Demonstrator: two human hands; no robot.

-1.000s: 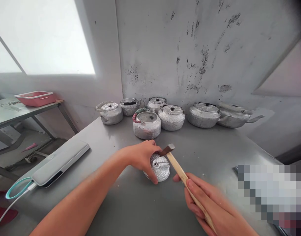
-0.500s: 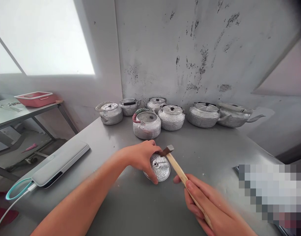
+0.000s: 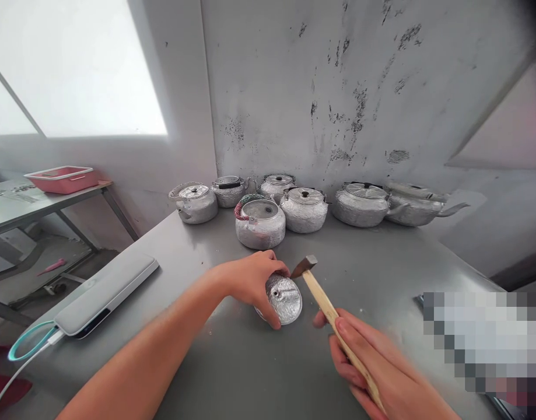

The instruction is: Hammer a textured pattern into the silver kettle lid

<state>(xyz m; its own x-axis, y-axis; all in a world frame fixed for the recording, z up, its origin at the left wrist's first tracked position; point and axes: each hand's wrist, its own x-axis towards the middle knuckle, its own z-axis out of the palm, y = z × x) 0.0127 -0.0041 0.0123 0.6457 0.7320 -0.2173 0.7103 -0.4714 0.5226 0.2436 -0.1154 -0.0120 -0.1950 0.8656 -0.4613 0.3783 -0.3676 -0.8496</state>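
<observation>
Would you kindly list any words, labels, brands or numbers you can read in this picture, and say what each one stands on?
No text can be read anywhere.
Kettle lid in the left hand: hammered dimples only.
Hammer in the right hand: bare wooden handle.
White device on the table: no legible marking.
Blurred-out patch: unreadable.

Left hand grips lid — right hand holds hammer.
</observation>
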